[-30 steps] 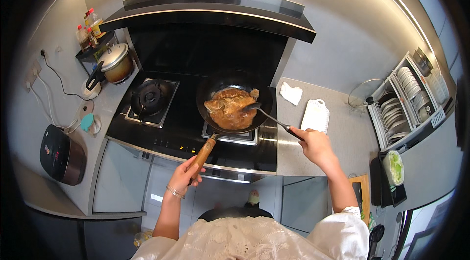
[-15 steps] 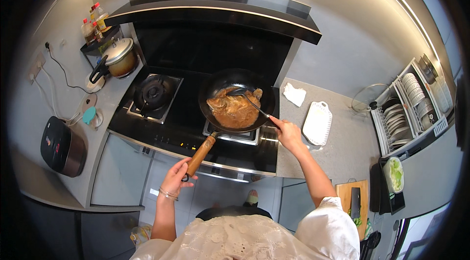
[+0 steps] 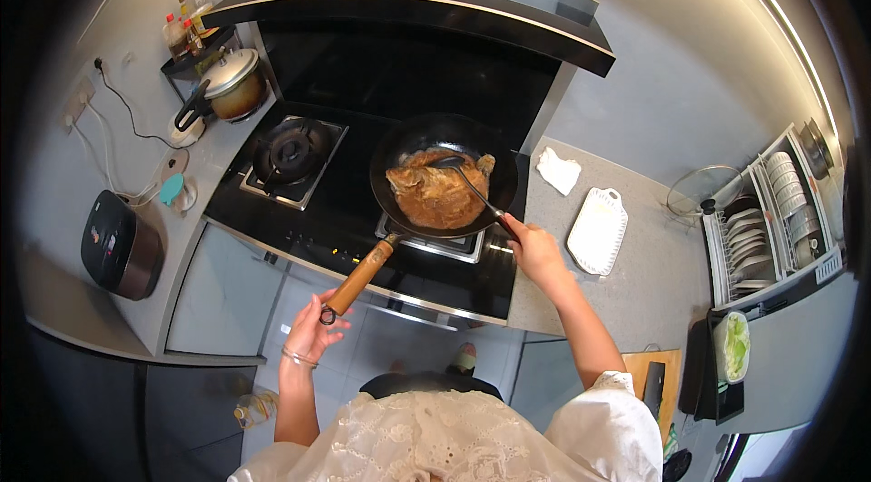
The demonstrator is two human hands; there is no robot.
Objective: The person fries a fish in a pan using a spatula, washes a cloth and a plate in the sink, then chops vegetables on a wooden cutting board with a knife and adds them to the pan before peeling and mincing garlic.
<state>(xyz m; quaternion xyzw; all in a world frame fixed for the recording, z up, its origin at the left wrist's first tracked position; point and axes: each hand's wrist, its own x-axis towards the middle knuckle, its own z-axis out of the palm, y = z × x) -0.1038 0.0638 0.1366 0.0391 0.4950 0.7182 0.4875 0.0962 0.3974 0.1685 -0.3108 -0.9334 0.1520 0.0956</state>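
A black wok (image 3: 385, 148) sits over the right burner, its wooden handle (image 3: 361, 277) pointing toward me. In it lies what looks like a whole fish (image 3: 434, 199) in brown sauce. My right hand (image 3: 537, 253) is closed around the handle of a cooking spatula (image 3: 474, 188), whose dark head rests on the fish. Just by the end of the wok handle is my left hand (image 3: 313, 329), palm up with its fingers spread. It does not grip the handle; whether it touches it I cannot tell.
A white scalloped dish (image 3: 596, 232) and crumpled white tissue (image 3: 558, 171) lie right of the stove. Farther right stand a dish rack (image 3: 719, 250) and a cutting board (image 3: 670, 384) with a knife. A pressure cooker (image 3: 238, 93) and rice cooker (image 3: 122, 246) stand left.
My left hand has loosened from the wok handle and its fingers have spread. The spatula's head has moved slightly over the fish. The view has shifted a little.
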